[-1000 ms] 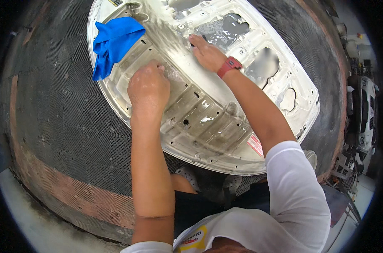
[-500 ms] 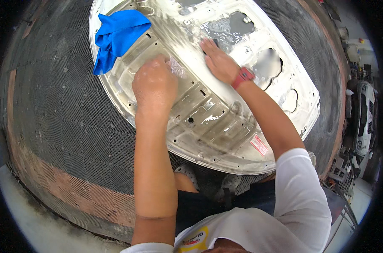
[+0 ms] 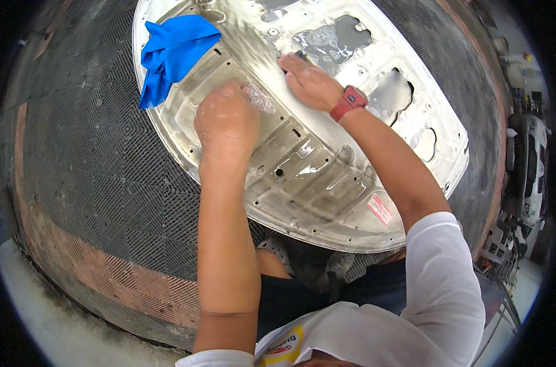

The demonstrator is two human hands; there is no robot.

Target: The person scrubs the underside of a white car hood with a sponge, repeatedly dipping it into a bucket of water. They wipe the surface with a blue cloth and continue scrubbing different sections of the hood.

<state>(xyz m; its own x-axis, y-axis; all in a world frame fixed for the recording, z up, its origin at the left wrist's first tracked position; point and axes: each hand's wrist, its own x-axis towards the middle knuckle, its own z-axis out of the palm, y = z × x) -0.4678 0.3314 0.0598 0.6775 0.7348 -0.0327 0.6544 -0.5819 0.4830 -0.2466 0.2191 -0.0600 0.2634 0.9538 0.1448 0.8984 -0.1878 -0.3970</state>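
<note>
A car body panel (image 3: 345,232), cream-white with its ribbed inner side up, spans the space in front of me. My left hand (image 3: 227,113) is closed in a fist over its near ribbed part, and crumpled clear plastic (image 3: 259,99) sticks out from it. On the wet raised band across the panel lies my right hand (image 3: 315,85), its fingers together over a small dark pad (image 3: 300,55). The pad is mostly hidden, so its exact kind cannot be made out. A folded blue cloth (image 3: 177,49) hangs over the panel's far left edge.
Sudsy water (image 3: 324,40) and irregular cutouts mark the panel's far side. A red-and-white label (image 3: 379,209) sits near its close edge. Dark grated floor tiles (image 3: 100,165) surround it. At the right stand a white car (image 3: 530,171) and assorted equipment.
My right hand has slid slightly left along the raised band with the dark pad. The left hand stays in nearly the same place. The whole view has shifted a little.
</note>
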